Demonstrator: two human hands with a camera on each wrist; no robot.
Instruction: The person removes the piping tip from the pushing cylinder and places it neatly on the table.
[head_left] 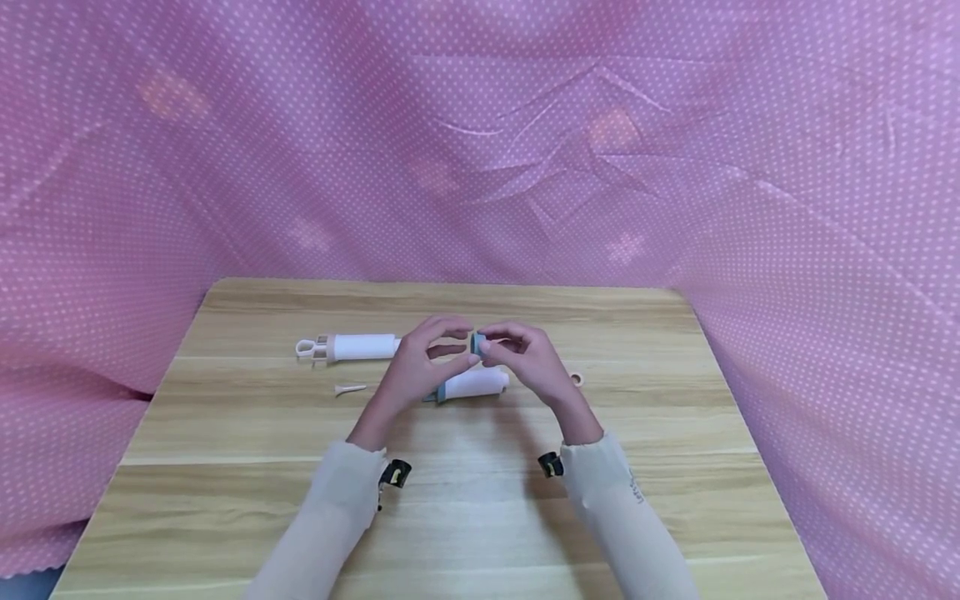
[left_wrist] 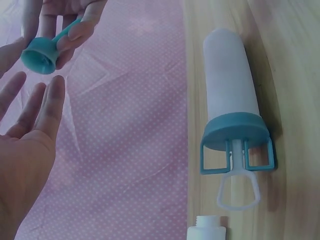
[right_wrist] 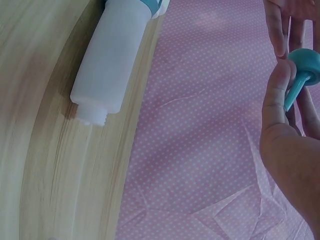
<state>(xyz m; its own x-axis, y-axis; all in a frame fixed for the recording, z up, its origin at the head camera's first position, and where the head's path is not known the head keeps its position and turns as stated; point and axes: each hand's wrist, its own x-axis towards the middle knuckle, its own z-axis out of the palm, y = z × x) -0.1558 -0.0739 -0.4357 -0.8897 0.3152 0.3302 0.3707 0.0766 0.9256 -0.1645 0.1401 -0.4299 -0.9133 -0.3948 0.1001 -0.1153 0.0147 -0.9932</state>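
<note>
My right hand (head_left: 528, 358) pinches a small teal nozzle cap (head_left: 477, 342) above the table. Seen in the left wrist view, the cap (left_wrist: 41, 56) is bell-shaped, its hollow end facing my left hand (left_wrist: 27, 150) and a thin spout running back between the right fingers. The left hand (head_left: 420, 358) has its fingers extended close to the cap's wide end; whether a fingertip touches it I cannot tell. Below both hands lies a large white syringe (head_left: 476, 383) with a teal collar (left_wrist: 236, 131) and a white loop handle (left_wrist: 239, 192). Its threaded tip (right_wrist: 92, 114) is bare.
A second white syringe (head_left: 363, 347) with a beige collar lies farther back on the left. Nearer, a small white nozzle (head_left: 350, 388) rests on the wooden table (head_left: 465, 500). Right of my right hand is a beige ring (head_left: 577, 379). Pink dotted cloth (head_left: 480, 167) hangs around the table.
</note>
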